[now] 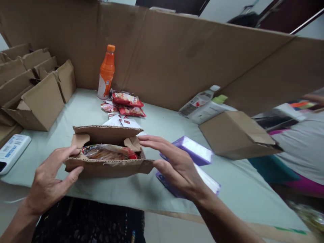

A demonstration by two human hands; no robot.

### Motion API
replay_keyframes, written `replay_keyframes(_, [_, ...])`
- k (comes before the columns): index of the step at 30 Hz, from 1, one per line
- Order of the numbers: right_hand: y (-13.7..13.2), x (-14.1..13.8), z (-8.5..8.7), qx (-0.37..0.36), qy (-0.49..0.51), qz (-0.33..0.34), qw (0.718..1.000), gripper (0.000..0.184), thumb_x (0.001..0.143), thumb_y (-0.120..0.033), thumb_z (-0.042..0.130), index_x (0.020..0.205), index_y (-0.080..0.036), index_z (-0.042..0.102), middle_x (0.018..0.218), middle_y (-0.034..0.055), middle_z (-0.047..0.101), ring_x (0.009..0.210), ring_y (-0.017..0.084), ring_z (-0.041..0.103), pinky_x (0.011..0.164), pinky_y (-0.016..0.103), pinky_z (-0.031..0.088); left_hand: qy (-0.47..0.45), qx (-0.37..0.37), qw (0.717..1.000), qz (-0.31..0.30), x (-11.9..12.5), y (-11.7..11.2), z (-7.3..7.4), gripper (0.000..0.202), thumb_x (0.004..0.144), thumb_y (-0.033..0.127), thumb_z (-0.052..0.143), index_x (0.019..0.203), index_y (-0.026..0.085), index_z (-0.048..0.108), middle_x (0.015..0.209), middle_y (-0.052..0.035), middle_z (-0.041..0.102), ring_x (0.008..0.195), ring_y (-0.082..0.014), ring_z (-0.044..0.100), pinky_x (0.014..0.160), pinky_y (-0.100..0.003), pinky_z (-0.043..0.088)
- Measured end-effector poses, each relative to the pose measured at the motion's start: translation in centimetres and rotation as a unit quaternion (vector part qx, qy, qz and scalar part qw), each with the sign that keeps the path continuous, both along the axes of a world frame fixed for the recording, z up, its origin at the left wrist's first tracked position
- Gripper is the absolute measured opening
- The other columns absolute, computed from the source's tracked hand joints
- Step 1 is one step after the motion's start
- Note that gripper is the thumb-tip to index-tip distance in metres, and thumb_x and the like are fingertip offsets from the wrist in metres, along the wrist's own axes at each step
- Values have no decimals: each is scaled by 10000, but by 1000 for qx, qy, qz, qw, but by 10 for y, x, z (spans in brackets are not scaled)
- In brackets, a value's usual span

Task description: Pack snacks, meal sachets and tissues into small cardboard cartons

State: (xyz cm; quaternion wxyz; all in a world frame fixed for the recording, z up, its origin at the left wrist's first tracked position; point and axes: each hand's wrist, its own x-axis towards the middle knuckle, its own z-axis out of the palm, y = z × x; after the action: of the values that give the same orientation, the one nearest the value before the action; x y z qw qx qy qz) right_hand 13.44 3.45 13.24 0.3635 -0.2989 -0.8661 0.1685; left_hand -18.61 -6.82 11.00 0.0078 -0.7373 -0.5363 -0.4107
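Note:
A small open cardboard box (108,165) stands near the table's front edge with a clear-wrapped snack packet (108,152) inside. My left hand (52,179) touches the box's left end, thumb and fingers spread around the corner. My right hand (174,162) reaches in from the right, fingers stretched out over the box's right flap, thumb by the front flap's end. Neither hand is closed on anything.
Purple packs (193,152) lie under and behind my right hand. Red snack packets (126,104) and an orange bottle (106,72) stand behind the box. Empty cartons (40,98) are stacked left, a closed carton (235,135) right. A white device (11,152) lies far left. A cardboard wall (177,57) rings the table.

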Motion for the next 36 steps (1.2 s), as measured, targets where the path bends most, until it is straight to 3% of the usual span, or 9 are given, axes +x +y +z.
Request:
replay_keyframes(3, [-2,-4,-5,65,-29,-13,997,227,1046,-317,560,1191,-258,725,1235,84,749,1129,247,709,929,436,607,-8,0,999,40,6,1,2,654,985,236,660,1577,269,385,1255,-53,694,1131,-207,701,1028,-337,575])
replay_keyframes(7, [-1,-16,-8,93,-81,-40,992,263,1037,-253,555,1255,-251,702,1238,108,739,1133,275,697,915,480,608,48,-2,999,23,12,7,5,390,1004,160,582,1376,277,591,1355,-80,597,1202,-238,653,1055,-395,541])
replay_keyframes(11, [2,-19,-8,80,-92,-9,993,315,1033,-198,544,1316,-248,673,1242,108,740,1126,256,706,921,450,614,85,4,996,-1,13,12,9,327,1004,138,549,1310,236,606,1324,-114,594,1185,-283,638,1020,-465,539])
replay_keyframes(16, [0,-3,-6,7,0,5,1000,554,954,-397,717,1467,-278,546,1308,102,717,1187,262,692,998,454,600,46,-21,998,-34,11,10,9,383,983,145,566,1358,218,542,1351,-114,617,1284,-289,588,1107,-485,477])
replay_keyframes(20, [-12,3,-3,54,-14,24,998,228,936,-230,712,1159,-267,685,1271,84,727,1249,273,655,1018,479,579,-41,-41,997,-57,6,7,4,415,941,118,602,1337,203,511,1315,-103,644,1312,-263,592,1157,-458,459])
replay_keyframes(23, [-23,-1,-5,136,-3,7,991,243,907,-48,638,1035,-248,690,1347,92,673,1267,266,637,979,464,575,-63,-45,992,-95,1,8,2,321,915,62,580,1192,223,558,1287,-75,653,1313,-250,594,1142,-450,476])
replay_keyframes(27, [-33,-5,-14,190,5,-60,980,160,910,-94,674,1025,-205,679,1188,111,696,1087,248,681,873,431,566,-49,-53,991,-111,-2,9,2,241,911,27,556,1017,240,593,1316,-43,636,1305,-236,596,1101,-435,490])
replay_keyframes(30, [-35,-7,-23,176,17,-92,980,93,931,-131,670,1007,-185,662,1028,99,722,926,226,698,790,408,553,-57,-58,990,-119,-2,10,4,241,905,27,552,996,244,604,1343,-35,625,1306,-243,600,1082,-437,501])
replay_keyframes(36, [-32,-12,-30,76,13,-55,995,285,935,-180,666,1211,-236,621,997,52,777,943,243,746,861,454,602,-52,-71,989,-121,-4,14,11,189,912,88,585,1001,251,622,1373,-15,628,1266,-240,627,1074,-424,514])
